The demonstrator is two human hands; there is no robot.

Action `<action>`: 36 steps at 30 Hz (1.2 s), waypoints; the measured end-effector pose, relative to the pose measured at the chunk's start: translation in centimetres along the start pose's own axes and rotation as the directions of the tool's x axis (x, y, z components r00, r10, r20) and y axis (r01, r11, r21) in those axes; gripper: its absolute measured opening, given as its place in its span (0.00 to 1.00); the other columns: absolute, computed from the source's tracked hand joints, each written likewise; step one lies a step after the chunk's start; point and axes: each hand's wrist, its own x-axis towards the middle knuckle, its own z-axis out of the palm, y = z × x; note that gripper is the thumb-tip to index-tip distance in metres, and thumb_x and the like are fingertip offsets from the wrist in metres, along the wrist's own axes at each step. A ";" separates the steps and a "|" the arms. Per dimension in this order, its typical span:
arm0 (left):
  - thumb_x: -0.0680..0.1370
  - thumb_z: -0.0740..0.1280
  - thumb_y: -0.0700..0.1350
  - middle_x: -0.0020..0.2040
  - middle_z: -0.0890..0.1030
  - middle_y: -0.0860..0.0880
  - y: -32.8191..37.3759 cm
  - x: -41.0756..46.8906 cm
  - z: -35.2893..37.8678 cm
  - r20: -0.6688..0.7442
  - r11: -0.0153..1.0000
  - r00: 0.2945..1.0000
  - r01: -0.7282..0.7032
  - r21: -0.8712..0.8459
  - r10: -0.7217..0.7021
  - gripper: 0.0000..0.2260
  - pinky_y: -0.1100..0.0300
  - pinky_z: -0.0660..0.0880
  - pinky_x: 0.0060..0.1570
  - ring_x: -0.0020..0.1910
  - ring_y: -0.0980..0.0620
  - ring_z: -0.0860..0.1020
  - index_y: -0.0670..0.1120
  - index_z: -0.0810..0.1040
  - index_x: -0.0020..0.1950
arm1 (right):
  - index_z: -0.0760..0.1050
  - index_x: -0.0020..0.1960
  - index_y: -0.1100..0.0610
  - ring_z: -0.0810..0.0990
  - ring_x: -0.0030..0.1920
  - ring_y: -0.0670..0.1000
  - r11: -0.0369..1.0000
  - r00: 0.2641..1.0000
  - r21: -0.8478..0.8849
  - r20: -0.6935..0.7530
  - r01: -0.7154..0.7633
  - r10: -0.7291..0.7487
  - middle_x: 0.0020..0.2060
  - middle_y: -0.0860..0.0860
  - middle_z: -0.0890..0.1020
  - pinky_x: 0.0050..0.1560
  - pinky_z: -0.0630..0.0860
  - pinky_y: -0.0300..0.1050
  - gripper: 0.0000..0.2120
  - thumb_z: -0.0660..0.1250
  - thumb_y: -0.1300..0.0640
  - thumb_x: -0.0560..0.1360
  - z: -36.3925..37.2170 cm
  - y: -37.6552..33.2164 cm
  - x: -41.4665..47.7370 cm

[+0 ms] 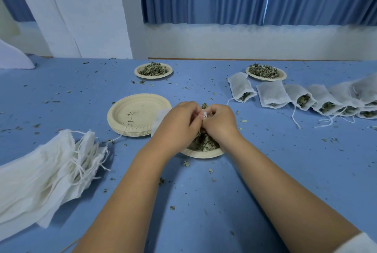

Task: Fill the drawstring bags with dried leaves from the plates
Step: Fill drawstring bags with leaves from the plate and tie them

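Mostly hidden inside curled fingers, a thin white fabric drawstring bag (161, 117) shows only as a pale corner poking out left of the left hand (179, 122) and a white scrap at the knuckles, where the right hand (220, 121) meets it. Both hands pinch the bag's top, though whether they hold cloth or cord cannot be made out. Directly beneath the wrists sits a shallow beige paper plate (204, 154) of crumbled dried green leaves (205, 143), its far half covered by the hands. Just left of the left hand lies a stack of empty beige plates (138, 113), a loose string trailing over its rim. Farther left, cut off by the frame edge, spreads a pile of unfilled white bags (51, 171). Beyond and right of the right hand runs a row of filled bags (273, 94), the last ones blurred, and two more leaf-laden plates (153, 71) stand farther off on the blue table (204, 201).
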 end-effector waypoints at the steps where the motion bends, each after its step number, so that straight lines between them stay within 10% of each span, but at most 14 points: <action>1: 0.81 0.63 0.41 0.45 0.78 0.48 0.0 0.0 0.0 0.007 1.000 1.000 0.002 0.000 -0.002 0.04 0.55 0.74 0.48 0.45 0.47 0.79 0.43 0.77 0.49 | 0.77 0.35 0.58 0.77 0.33 0.50 1.000 1.000 -0.021 -0.008 0.003 -0.003 0.31 0.50 0.78 0.36 0.76 0.46 0.07 0.67 0.68 0.69 0.1 0.0 0.0; 11: 0.81 0.63 0.42 0.46 0.81 0.51 -1.0 0.4 -1.1 -0.202 0.957 0.948 0.206 -0.204 -0.247 0.05 0.45 0.78 0.52 0.45 0.45 0.83 0.47 0.77 0.47 | 0.79 0.52 0.68 0.86 0.42 0.55 0.751 0.904 0.537 0.385 -0.384 0.186 0.49 0.63 0.82 0.39 0.82 0.41 0.08 0.69 0.67 0.74 -3.4 -1.7 0.7; 23: 0.80 0.65 0.43 0.40 0.80 0.55 -0.6 0.3 -1.0 -0.136 0.972 0.978 0.129 -0.196 -0.158 0.04 0.58 0.76 0.43 0.38 0.55 0.79 0.49 0.78 0.47 | 0.81 0.46 0.62 0.79 0.31 0.41 0.908 0.957 0.366 0.271 -0.203 0.105 0.36 0.51 0.81 0.33 0.78 0.34 0.04 0.73 0.61 0.73 -2.6 -1.7 -0.5; 31: 0.81 0.63 0.42 0.43 0.80 0.50 0.0 0.0 -0.5 -0.036 0.994 0.999 0.031 -0.105 -0.035 0.04 0.52 0.78 0.48 0.42 0.51 0.79 0.48 0.77 0.48 | 0.73 0.34 0.54 0.72 0.26 0.46 0.996 0.994 -0.061 0.096 0.058 -0.052 0.27 0.47 0.75 0.30 0.70 0.41 0.10 0.69 0.62 0.72 -1.4 -1.2 -0.3; 36: 0.81 0.64 0.42 0.40 0.79 0.53 -0.3 0.2 -0.7 -0.118 0.983 0.986 0.100 -0.157 -0.120 0.05 0.55 0.77 0.46 0.41 0.49 0.80 0.49 0.76 0.46 | 0.74 0.40 0.58 0.74 0.21 0.46 0.981 0.968 0.152 0.237 -0.123 0.085 0.25 0.50 0.76 0.25 0.73 0.39 0.07 0.69 0.58 0.76 -1.6 -1.6 -0.4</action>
